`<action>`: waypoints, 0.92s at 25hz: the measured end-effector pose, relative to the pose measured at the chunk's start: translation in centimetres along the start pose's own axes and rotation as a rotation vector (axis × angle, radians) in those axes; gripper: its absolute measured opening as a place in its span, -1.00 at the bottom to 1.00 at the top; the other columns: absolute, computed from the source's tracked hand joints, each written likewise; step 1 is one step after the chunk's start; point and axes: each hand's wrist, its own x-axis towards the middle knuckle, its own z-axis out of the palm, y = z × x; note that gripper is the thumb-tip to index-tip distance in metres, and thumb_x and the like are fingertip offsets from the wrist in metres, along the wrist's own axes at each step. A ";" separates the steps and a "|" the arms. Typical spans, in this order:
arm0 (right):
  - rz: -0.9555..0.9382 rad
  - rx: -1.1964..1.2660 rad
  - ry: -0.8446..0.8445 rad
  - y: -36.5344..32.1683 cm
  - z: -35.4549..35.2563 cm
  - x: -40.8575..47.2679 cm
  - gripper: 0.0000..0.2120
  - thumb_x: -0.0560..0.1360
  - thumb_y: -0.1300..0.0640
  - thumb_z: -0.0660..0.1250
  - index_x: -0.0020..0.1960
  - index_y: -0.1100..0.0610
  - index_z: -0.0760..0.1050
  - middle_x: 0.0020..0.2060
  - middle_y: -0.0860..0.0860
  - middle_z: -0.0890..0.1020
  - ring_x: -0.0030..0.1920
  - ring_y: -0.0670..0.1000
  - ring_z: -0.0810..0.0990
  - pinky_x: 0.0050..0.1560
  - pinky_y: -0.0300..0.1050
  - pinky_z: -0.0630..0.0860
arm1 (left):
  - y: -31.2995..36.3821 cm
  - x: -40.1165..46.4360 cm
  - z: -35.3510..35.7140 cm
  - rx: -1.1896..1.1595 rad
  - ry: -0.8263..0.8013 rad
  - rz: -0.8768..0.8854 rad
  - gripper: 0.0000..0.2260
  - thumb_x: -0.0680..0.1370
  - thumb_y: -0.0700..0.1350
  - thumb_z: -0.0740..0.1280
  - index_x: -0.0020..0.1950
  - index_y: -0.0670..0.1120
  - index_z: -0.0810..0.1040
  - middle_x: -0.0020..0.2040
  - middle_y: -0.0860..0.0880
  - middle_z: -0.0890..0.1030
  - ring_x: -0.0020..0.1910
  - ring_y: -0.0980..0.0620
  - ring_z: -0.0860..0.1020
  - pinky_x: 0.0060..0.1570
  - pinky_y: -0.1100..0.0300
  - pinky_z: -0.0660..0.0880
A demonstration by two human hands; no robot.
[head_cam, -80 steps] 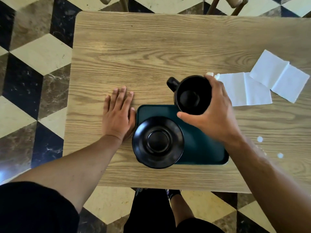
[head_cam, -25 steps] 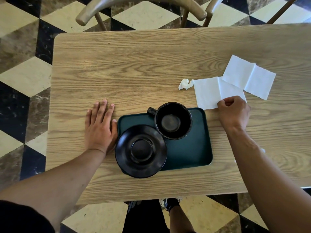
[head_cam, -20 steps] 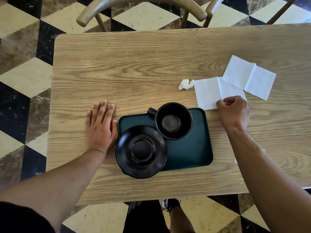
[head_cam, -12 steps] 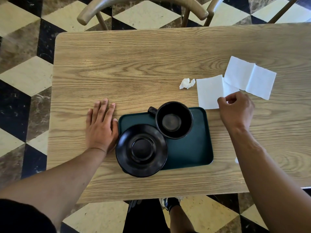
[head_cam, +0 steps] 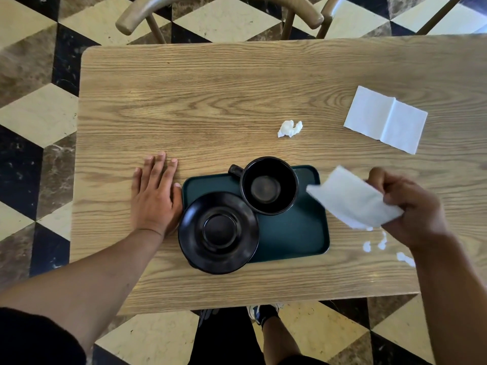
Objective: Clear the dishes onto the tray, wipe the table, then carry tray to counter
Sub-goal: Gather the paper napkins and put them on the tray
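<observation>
Just off the green tray's (head_cam: 292,241) right edge, the right hand (head_cam: 411,206) pinches a white napkin (head_cam: 353,201) above the bench (head_cam: 210,101); white spills (head_cam: 379,245) lie directly beneath, nearer it than the flat left hand (head_cam: 155,198). Cup (head_cam: 268,185) and saucer (head_cam: 218,233) sit on the tray.

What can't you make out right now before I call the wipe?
Head view only:
- White specks on the table: too small to tell crumbs from paper; the right hand covers some.
- Napkin: motion-blurred, grip unclear.
- Tray under the saucer and cup: hidden.
</observation>
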 end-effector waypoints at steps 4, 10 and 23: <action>0.337 -0.157 -0.364 2.7 0.5 -1.3 -0.90 0.15 0.24 0.29 -0.37 0.17 0.37 -0.45 0.14 0.33 -0.44 0.04 0.31 -0.48 -0.22 0.24 | -0.1 0.0 0.0 -0.003 -0.007 0.001 -0.49 0.63 0.01 0.08 0.57 -0.09 0.39 0.62 -0.15 0.32 0.61 -0.21 0.23 0.58 -0.20 0.13; 0.306 -0.542 -0.446 5.4 3.4 0.8 -0.90 0.31 0.27 0.22 -0.33 0.17 0.30 -0.43 0.03 0.27 -0.38 0.02 0.17 -0.35 -0.01 0.07 | 0.0 0.0 0.0 -0.004 0.002 -0.001 -0.50 0.63 0.00 0.09 0.56 -0.09 0.40 0.61 -0.15 0.32 0.61 -0.21 0.24 0.57 -0.22 0.16; -0.153 -1.065 0.255 5.5 3.4 -1.4 -0.84 0.47 0.24 0.40 -0.05 -0.01 0.59 -0.15 -0.17 0.66 -0.16 -0.22 0.61 -0.16 -0.44 0.44 | -0.1 0.0 0.0 -0.014 0.000 0.002 -0.50 0.64 0.00 0.09 0.57 -0.09 0.38 0.62 -0.15 0.31 0.61 -0.21 0.23 0.57 -0.20 0.14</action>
